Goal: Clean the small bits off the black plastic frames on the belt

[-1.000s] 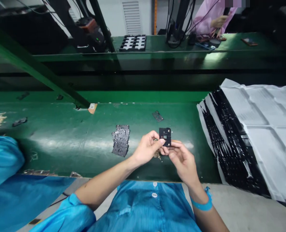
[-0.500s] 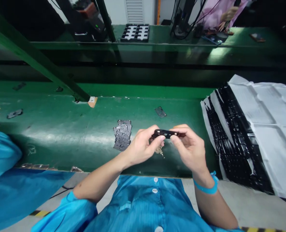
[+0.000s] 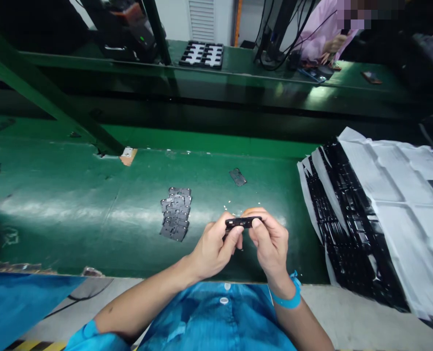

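Between my two hands is a small black plastic part point(image 3: 242, 223), held edge-on above the bench near its front edge. My left hand point(image 3: 216, 246) pinches its left end between thumb and fingers. At the other end, my right hand point(image 3: 269, 239) grips it, with the thumb pressed on the near edge. To the left of my hands lies an overlapping row of flat dark parts point(image 3: 176, 214). One more dark part point(image 3: 237, 177) rests alone farther back. Small pale bits point(image 3: 226, 208) are scattered just behind my hands.
A tall stack of black trays with white sheets point(image 3: 402, 180) stands on the right. A green post point(image 3: 66, 112) slants down to the bench point(image 3: 103, 195) on the left. Across the gap, a person in pink point(image 3: 320, 34) works near a black-and-white tray point(image 3: 201, 54).
My view has shifted slightly, so the bench sits lower and farther left. The black part has been turned a little in my hands, and both hands still hold it. Pale bits now show behind them.
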Available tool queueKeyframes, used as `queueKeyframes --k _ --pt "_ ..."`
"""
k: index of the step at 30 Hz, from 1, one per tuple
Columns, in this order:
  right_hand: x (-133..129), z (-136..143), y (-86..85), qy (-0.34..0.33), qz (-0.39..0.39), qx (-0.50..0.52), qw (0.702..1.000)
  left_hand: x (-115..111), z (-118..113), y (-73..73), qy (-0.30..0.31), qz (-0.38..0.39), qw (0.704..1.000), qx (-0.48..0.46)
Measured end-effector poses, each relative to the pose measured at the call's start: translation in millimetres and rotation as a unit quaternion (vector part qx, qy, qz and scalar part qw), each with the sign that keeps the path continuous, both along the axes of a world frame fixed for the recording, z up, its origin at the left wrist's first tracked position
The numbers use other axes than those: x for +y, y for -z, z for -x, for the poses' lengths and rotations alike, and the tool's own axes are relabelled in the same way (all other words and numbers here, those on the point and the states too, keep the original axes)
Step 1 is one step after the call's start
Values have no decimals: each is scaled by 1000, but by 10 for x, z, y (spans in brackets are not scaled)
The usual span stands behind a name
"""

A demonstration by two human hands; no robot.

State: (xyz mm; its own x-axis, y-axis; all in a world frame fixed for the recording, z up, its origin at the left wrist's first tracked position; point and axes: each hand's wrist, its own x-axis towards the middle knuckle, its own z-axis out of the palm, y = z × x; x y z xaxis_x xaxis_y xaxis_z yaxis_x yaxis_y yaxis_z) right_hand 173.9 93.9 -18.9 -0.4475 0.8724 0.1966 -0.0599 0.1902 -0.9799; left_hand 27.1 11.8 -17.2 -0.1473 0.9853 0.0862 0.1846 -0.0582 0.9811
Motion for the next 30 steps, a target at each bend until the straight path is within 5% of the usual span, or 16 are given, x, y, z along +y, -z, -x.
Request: queueKeyframes --k 12,21,30 --pt "36 12 145 9 -17 -24 1000 35 -35 86 3 37 996 -80" --pt "128 -43 145 -73 45 -7 996 62 18 96 -6 50 997 -51" --pt "160 -10 193 -91 24 -14 995 55 29 136 -7 58 995 -76"
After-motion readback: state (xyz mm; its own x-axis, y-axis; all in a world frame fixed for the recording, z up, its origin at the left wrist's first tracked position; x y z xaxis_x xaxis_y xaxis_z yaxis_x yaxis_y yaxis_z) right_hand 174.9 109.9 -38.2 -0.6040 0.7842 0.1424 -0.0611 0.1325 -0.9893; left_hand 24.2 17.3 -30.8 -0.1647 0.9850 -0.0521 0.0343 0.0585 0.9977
